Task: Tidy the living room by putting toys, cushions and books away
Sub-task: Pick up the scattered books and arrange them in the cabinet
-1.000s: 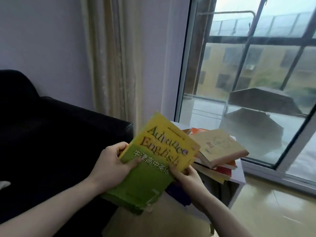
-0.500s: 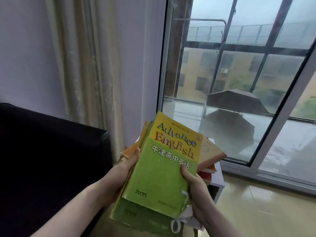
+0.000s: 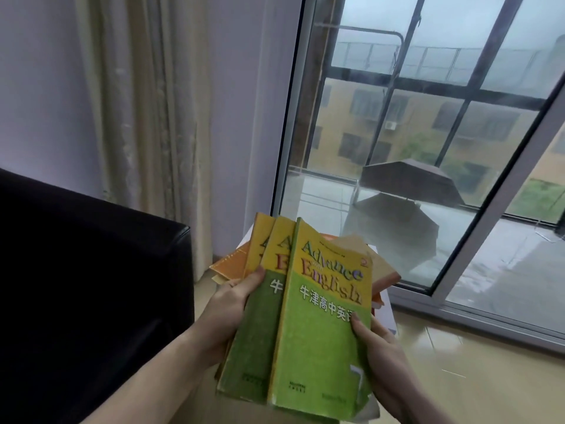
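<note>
Hands hold three fanned yellow-and-green paperback textbooks (image 3: 318,316) upright in the foreground. Left hand (image 3: 229,307) grips the stack from the left, thumb pressed on the middle cover, its other fingers hidden behind. Right hand (image 3: 379,350) clamps the front book's right edge, thumb on the cover. Just beyond them, a loose pile of orange and tan books (image 3: 382,270) lies on a small white counter (image 3: 386,313). A black leather sofa arm (image 3: 91,255) stands to the left, beige curtains (image 3: 146,102) behind it. Farthest off, a glass sliding door (image 3: 428,148) shows a wet balcony.
</note>
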A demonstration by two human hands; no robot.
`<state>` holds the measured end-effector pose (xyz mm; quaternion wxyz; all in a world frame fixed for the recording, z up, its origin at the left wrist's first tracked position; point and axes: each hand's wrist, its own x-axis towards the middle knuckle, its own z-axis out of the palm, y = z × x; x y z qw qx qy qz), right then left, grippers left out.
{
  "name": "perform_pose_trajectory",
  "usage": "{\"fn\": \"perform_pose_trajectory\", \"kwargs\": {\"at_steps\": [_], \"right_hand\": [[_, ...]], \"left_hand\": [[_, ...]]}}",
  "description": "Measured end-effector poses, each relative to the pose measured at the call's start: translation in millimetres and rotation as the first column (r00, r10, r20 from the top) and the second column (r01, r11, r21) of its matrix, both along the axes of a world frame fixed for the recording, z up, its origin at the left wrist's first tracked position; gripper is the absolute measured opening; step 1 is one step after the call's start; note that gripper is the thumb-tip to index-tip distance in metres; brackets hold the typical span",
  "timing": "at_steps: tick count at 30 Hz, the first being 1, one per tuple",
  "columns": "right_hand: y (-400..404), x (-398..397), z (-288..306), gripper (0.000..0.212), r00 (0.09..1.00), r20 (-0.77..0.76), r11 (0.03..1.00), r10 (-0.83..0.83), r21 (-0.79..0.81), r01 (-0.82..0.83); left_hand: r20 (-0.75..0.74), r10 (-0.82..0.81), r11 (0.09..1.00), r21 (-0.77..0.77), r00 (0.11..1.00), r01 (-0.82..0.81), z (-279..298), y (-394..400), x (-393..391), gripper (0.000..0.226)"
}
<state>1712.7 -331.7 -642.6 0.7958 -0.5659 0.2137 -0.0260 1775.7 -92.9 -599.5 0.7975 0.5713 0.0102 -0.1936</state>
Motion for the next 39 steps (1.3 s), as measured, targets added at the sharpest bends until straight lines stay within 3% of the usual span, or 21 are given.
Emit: {"fn": "perform_pose_trajectory", "kwargs": {"at_steps": [4, 9, 12, 16, 19, 22, 24, 26, 28, 31, 33, 35, 37, 39], "right_hand": [[-22, 1, 6, 0.022, 0.988, 0.045, 0.983, -0.150, -0.098, 0.154], [-58, 59, 25, 0.021, 0.919, 0.072, 0.921, -0.388, -0.007, 0.390], [-71, 100, 26, 0.023, 0.914, 0.022, 0.913, -0.405, -0.047, 0.405], [-76, 116, 12, 0.026, 0.940, -0.043, 0.920, -0.337, -0.225, 0.320], [-80, 104, 12, 0.036, 0.919, 0.037, 0.764, -0.393, -0.543, 0.349], [-63, 68, 15, 0.053, 0.935, 0.185, 0.571, -0.301, -0.750, 0.333], [-37, 37, 11, 0.038, 0.942, 0.277, 0.602, -0.191, -0.725, 0.336], [-7, 11, 7, 0.020, 0.968, 0.245, 0.731, -0.056, -0.651, 0.207], [11, -2, 10, 0.021, 0.981, 0.192, 0.800, 0.031, -0.592, 0.091], [18, -8, 19, 0.037, 0.976, 0.217, 0.801, 0.015, -0.587, 0.118], [22, -11, 14, 0.031, 0.982, 0.185, 0.765, 0.040, -0.638, 0.089], [30, -13, 1, 0.035, 0.993, 0.045, 0.803, 0.113, -0.593, -0.064], [38, -12, -8, 0.050, 0.967, -0.156, 0.881, 0.199, -0.403, -0.246], [42, -10, -9, 0.059, 0.889, -0.313, 0.884, 0.334, -0.224, -0.410]], "left_hand": [[-0.006, 0.085, 0.994, -0.074, 0.996, -0.085, 10, 11, 15, 0.045], [-0.010, 0.186, 0.980, -0.066, 0.982, -0.186, 9, 37, 26, 0.049], [0.010, 0.189, 0.981, -0.038, 0.982, -0.189, 10, 38, 21, 0.048], [0.008, 0.189, 0.982, -0.010, 0.982, -0.189, 12, 42, 13, 0.046], [-0.011, 0.182, 0.983, -0.025, 0.983, -0.183, 11, 47, 10, 0.047], [-0.034, 0.142, 0.989, -0.039, 0.989, -0.143, 8, 45, 1, 0.047], [-0.044, 0.097, 0.994, -0.052, 0.994, -0.099, 6, 38, -10, 0.045], [-0.050, 0.054, 0.997, -0.047, 0.997, -0.057, 1, 30, -19, 0.046], [-0.068, 0.018, 0.999, -0.035, 0.998, -0.020, -3, 23, -27, 0.048], [-0.087, -0.021, 0.999, -0.036, 0.996, 0.018, -5, 19, -35, 0.049], [-0.099, -0.004, 1.000, -0.028, 0.995, 0.001, -5, 20, -37, 0.047], [-0.116, 0.027, 1.000, -0.003, 0.993, -0.027, -3, 23, -37, 0.044], [-0.141, 0.043, 0.999, 0.014, 0.989, -0.041, -2, 26, -36, 0.045], [-0.168, 0.047, 0.999, 0.017, 0.985, -0.045, -2, 31, -37, 0.050]]}}
